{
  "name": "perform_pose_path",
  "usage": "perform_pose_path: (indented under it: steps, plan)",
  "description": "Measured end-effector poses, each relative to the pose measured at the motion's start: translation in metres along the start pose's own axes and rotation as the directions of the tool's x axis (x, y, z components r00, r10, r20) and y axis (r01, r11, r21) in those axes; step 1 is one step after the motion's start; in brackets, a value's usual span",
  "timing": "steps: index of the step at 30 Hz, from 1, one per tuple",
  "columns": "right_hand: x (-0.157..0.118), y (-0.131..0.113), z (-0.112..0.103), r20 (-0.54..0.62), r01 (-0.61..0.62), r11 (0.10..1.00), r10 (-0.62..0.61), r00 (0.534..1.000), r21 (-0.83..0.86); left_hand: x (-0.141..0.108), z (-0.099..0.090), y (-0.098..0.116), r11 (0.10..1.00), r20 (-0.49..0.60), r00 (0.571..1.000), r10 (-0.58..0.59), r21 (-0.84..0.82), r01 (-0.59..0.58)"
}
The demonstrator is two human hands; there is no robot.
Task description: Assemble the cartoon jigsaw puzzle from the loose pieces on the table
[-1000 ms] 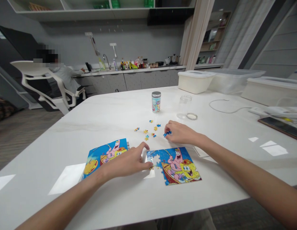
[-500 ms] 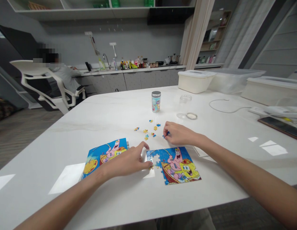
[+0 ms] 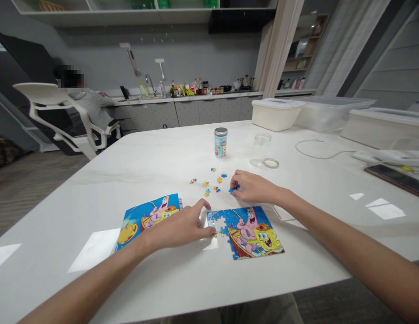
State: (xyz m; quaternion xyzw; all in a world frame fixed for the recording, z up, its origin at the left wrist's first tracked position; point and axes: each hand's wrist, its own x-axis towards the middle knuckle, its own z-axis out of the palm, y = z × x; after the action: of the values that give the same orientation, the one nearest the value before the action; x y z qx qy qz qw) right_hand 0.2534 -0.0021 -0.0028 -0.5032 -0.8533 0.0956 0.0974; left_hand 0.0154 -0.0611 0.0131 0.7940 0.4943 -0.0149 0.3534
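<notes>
A partly joined jigsaw puzzle lies on the white table, showing a pink starfish and a yellow sponge character in a boat, with a gap at its left side. My left hand rests at the puzzle's left edge, thumb and forefinger spread, the thumb tip by the pieces there. Beyond the puzzle, my right hand pinches a blue puzzle piece close to the tabletop. Several loose puzzle pieces lie left of it. A picture sheet with the same scene lies partly under my left forearm.
Behind the pieces stands a small printed tin with a grey lid. To its right are a clear container and a ring-shaped lid. Storage boxes, a white cable and a phone occupy the right side. A person sits back left.
My right hand's fingers have shifted slightly, and more of the blue piece shows between them. My left hand stays in place at the puzzle's edge.
</notes>
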Motion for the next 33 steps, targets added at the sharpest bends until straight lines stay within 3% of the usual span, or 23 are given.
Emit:
perform_pose_path:
  steps: [7,13,16,21,25,33]
  plan:
    - [0.0,-0.003,0.0,-0.041,0.068,0.997,-0.067,0.997,0.024,0.0,0.001,0.0,1.0,-0.011,1.0,0.005,-0.015,-0.005]
    - [0.002,-0.009,-0.001,-0.068,0.086,0.976,-0.073,0.995,0.198,0.007,0.006,0.003,0.988,-0.227,0.973,0.043,-0.136,-0.076]
    - [0.004,-0.015,0.0,-0.039,0.083,0.904,-0.073,0.997,0.419,0.009,0.005,0.005,0.965,-0.298,0.954,0.024,-0.241,-0.099]
    - [0.007,-0.023,0.003,0.014,0.078,0.706,-0.123,0.992,0.704,0.014,0.003,0.001,0.914,-0.346,0.937,-0.049,-0.393,-0.097]
    - [0.005,-0.027,0.004,0.027,0.065,0.616,-0.138,0.99,0.785,0.018,0.004,-0.004,0.883,-0.327,0.943,-0.054,-0.458,-0.108]
    - [0.001,-0.033,0.001,0.034,0.043,0.554,-0.129,0.991,0.831,0.017,0.004,-0.002,0.835,-0.278,0.96,0.007,-0.527,-0.159]
